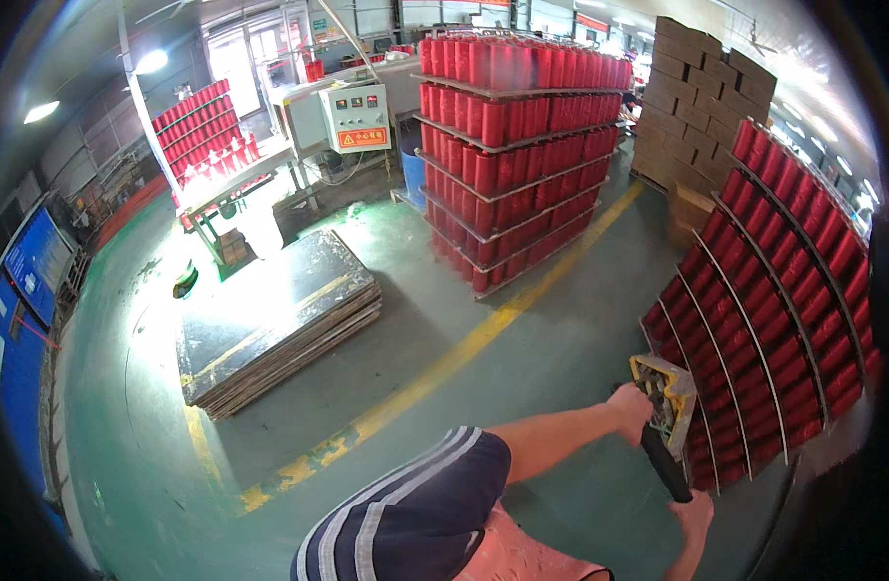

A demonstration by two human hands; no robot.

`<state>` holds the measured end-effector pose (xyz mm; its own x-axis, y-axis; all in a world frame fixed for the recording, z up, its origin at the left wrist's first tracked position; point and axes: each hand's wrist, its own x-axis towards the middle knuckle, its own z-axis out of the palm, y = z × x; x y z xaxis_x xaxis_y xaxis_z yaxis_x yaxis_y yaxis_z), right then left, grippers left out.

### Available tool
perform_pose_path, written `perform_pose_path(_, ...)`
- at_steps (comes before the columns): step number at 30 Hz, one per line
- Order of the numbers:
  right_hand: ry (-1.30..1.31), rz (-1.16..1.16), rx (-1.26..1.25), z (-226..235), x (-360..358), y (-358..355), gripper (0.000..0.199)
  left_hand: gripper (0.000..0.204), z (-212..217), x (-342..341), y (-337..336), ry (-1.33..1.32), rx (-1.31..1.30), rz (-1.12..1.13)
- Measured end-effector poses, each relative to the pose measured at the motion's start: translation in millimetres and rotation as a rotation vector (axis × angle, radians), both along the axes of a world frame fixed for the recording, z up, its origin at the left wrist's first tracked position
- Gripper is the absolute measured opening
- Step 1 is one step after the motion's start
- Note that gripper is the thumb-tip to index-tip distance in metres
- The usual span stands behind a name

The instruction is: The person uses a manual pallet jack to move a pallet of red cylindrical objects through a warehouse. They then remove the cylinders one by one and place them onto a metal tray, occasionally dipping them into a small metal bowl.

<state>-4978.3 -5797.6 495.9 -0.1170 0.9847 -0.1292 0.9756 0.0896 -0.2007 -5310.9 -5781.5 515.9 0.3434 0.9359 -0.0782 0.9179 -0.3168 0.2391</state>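
Cylinders (pixel 769 329), red and tiered at the right, look fully stacked; lifting or shifting may remain, I can't tell. Just beside them, left hand (pixel 632 411) and right hand (pixel 694 511) curl closed round the black handle (pixel 665 467) of a yellow pallet jack (pixel 680 389).

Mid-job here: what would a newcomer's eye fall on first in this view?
Probably the tall tiered stack of shiny red cylinders at upper centre and the second tiered red stack at far right. Next, the glare-lit pile of flat dark boards left of centre. At lower right, the left hand and right hand grip a straight black bar handle beside the second stack.
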Motion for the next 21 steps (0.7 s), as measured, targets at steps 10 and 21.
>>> perform_pose_path(10, -0.055, 0.082, 0.07, 22, -55, -215, 0.051, 0.036, -1, -46, -190, -0.049, 0.056, -0.024)
perform_pose_path(21, -0.033, 0.001, -0.022, 37, -127, -381, 0.036, 0.043, 16, -113, -334, -0.028, 0.001, -0.052)
